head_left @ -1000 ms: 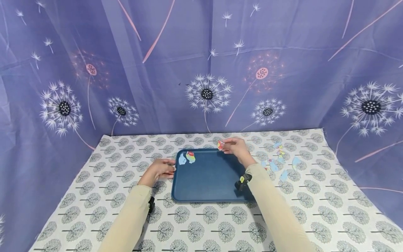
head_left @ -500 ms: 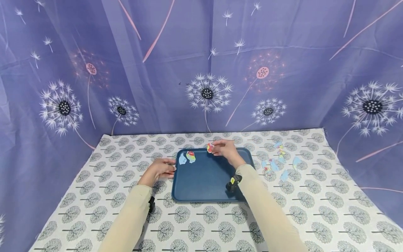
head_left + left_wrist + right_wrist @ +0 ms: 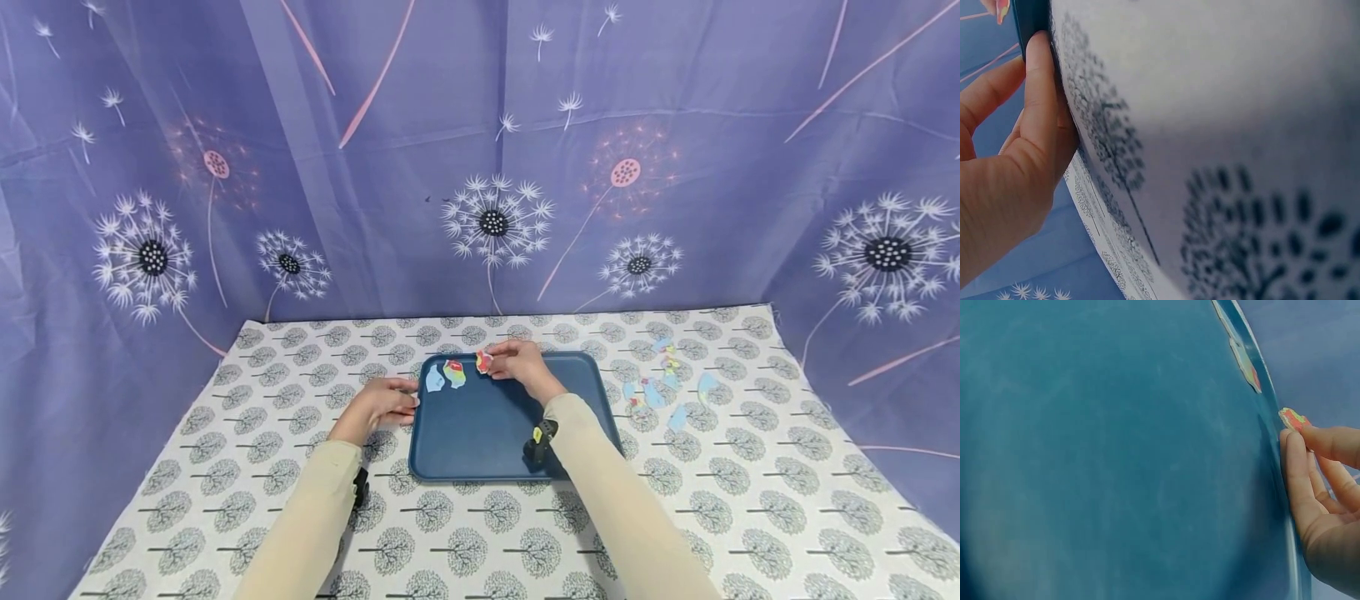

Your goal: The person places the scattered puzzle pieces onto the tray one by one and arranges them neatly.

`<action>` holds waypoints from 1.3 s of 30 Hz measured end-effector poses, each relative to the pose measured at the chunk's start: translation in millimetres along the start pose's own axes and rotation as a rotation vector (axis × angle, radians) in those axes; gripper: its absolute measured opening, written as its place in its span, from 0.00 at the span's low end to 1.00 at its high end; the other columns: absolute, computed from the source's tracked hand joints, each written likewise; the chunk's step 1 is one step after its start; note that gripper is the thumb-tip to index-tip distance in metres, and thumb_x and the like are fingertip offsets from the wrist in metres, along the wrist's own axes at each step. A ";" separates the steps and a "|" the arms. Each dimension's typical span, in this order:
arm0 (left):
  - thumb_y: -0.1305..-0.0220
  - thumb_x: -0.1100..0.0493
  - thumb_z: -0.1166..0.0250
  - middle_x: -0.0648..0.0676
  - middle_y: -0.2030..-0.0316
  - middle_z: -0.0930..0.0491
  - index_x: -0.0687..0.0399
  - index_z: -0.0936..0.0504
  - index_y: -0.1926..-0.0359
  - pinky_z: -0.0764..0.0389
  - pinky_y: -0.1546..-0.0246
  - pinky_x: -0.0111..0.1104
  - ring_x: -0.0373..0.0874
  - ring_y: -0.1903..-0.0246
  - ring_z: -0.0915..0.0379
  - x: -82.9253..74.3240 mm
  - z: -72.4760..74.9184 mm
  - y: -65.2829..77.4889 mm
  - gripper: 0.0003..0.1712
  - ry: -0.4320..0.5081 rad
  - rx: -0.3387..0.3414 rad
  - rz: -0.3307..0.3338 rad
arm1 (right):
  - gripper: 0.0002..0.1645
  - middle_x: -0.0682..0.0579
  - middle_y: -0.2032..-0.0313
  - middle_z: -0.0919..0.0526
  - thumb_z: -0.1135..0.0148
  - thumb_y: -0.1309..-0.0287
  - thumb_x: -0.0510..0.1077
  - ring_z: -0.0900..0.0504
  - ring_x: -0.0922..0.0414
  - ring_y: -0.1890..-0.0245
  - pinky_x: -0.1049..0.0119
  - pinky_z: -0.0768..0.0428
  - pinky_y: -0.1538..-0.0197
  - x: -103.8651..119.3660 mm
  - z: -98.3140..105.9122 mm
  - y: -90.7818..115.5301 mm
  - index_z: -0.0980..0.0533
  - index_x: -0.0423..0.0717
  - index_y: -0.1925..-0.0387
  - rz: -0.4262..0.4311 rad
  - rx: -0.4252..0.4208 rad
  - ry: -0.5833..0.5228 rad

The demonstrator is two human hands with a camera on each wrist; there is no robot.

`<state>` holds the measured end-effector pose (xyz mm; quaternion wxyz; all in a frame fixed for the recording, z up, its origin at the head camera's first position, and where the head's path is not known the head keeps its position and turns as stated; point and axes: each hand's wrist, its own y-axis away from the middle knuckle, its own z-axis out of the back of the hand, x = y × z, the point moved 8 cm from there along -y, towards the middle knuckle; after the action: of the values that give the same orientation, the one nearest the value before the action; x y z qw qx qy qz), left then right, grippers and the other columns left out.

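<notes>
My right hand [image 3: 522,367] pinches a small red and yellow puzzle piece [image 3: 483,362] between thumb and fingers, close over the far rim of a dark blue tray [image 3: 510,433]. In the right wrist view, the piece [image 3: 1294,419] is tilted at the fingertips. Left of it, a light blue puzzle piece [image 3: 435,380] and a red, yellow and green one [image 3: 454,374] lie side by side in the tray's far left corner. My left hand [image 3: 381,405] touches the tray's left edge with extended fingers; the left wrist view shows fingertips against its side wall [image 3: 1027,19].
Right of the tray, several loose puzzle pieces [image 3: 651,394] lie scattered on the tree-print tablecloth [image 3: 765,467]. A purple dandelion curtain [image 3: 390,208] hangs behind the table. Black cameras are strapped to both wrists, the right one [image 3: 537,446] low over the tray.
My right hand has moved left along the tray's far rim, bringing the red and yellow piece closer to the two pieces in the corner. The left hand and tray have stayed put.
</notes>
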<state>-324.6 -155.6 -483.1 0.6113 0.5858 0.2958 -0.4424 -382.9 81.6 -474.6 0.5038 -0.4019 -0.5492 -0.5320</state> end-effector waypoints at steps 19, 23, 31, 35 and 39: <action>0.42 0.77 0.40 0.57 0.73 0.21 0.71 0.31 0.38 0.12 0.68 0.32 0.42 0.78 0.22 -1.4 -1.5 -2.7 0.29 -0.007 -0.004 0.017 | 0.11 0.41 0.64 0.16 0.35 0.47 0.29 0.16 0.56 0.72 0.65 0.12 0.65 2.7 -9.6 -0.7 0.18 0.34 0.59 0.065 -0.037 0.196; 0.41 0.76 0.40 0.57 0.73 0.21 0.71 0.31 0.37 0.12 0.68 0.32 0.42 0.78 0.22 -0.9 -1.2 -3.7 0.29 -0.009 -0.003 0.020 | 0.11 0.42 0.67 0.16 0.35 0.47 0.30 0.17 0.57 0.75 0.66 0.13 0.69 5.8 -10.9 0.0 0.18 0.34 0.60 0.076 -0.044 0.274; 0.41 0.77 0.40 0.58 0.73 0.20 0.71 0.30 0.38 0.12 0.67 0.33 0.42 0.78 0.21 -0.7 -1.0 -3.7 0.28 -0.016 -0.010 0.018 | 0.07 0.42 0.65 0.15 0.33 0.46 0.33 0.17 0.58 0.77 0.66 0.13 0.68 9.6 -14.1 1.6 0.17 0.35 0.64 0.093 -0.051 0.396; 0.41 0.76 0.40 0.58 0.73 0.21 0.70 0.29 0.38 0.12 0.67 0.33 0.42 0.77 0.22 -0.2 0.3 -2.4 0.28 -0.020 -0.021 0.028 | 0.07 0.42 0.63 0.16 0.34 0.44 0.34 0.17 0.56 0.74 0.66 0.13 0.67 8.5 -15.5 1.9 0.17 0.35 0.62 0.090 -0.036 0.383; 0.41 0.76 0.40 0.58 0.73 0.21 0.70 0.30 0.38 0.12 0.67 0.33 0.43 0.77 0.22 1.0 1.0 -1.0 0.28 -0.031 -0.020 0.030 | 0.08 0.42 0.63 0.16 0.35 0.43 0.34 0.16 0.55 0.72 0.66 0.13 0.66 6.5 -15.8 2.5 0.18 0.35 0.60 0.083 -0.012 0.335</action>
<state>-325.1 -156.7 -484.3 0.6282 0.5771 0.2819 -0.4392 -379.6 65.7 -468.9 0.6074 -0.3330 -0.4375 -0.5734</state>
